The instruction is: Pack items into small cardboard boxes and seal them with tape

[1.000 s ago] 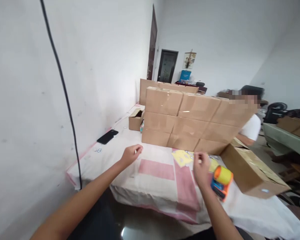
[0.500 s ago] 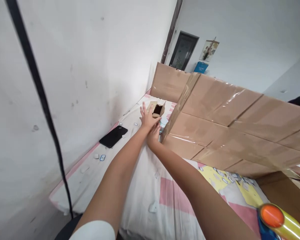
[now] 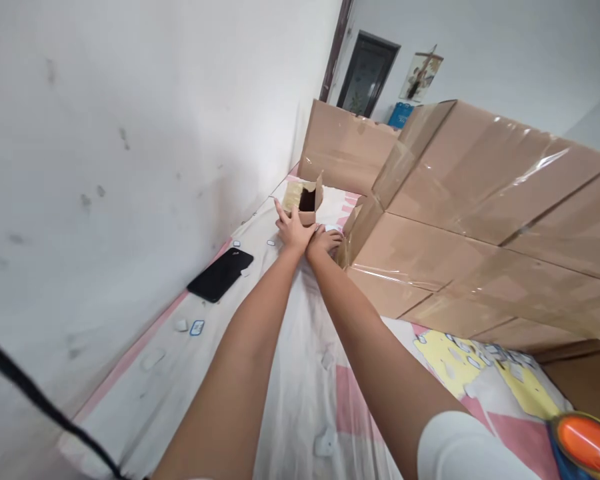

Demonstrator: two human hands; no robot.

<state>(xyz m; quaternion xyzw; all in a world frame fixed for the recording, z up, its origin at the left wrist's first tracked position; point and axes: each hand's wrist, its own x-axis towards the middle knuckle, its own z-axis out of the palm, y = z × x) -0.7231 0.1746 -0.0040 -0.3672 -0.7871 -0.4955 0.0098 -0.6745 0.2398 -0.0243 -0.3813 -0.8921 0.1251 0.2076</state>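
A small cardboard box [image 3: 307, 217] with a dark open top and a flap raised stands on the printed bed sheet [image 3: 290, 400]. At its near side is my left hand [image 3: 294, 232], its fingers spread and touching the box. My right hand [image 3: 324, 240] lies just right of it, thumb side close to the left hand, fingers stretched toward the edge of a large taped cardboard box [image 3: 420, 247]. Something pale and pinkish shows by the right fingertips; I cannot make out what it is.
A black phone [image 3: 221, 275] lies on the sheet near the white wall [image 3: 145, 133]. A black cord [image 3: 40, 397] crosses the lower left. An orange and yellow object [image 3: 587, 440] sits at the lower right. Farther back are a dark door [image 3: 367, 77] and a blue bag [image 3: 401, 115].
My right hand has moved rightward from beneath the left hand toward the large box. My left hand now sits lower against the small box. The camera view has shifted.
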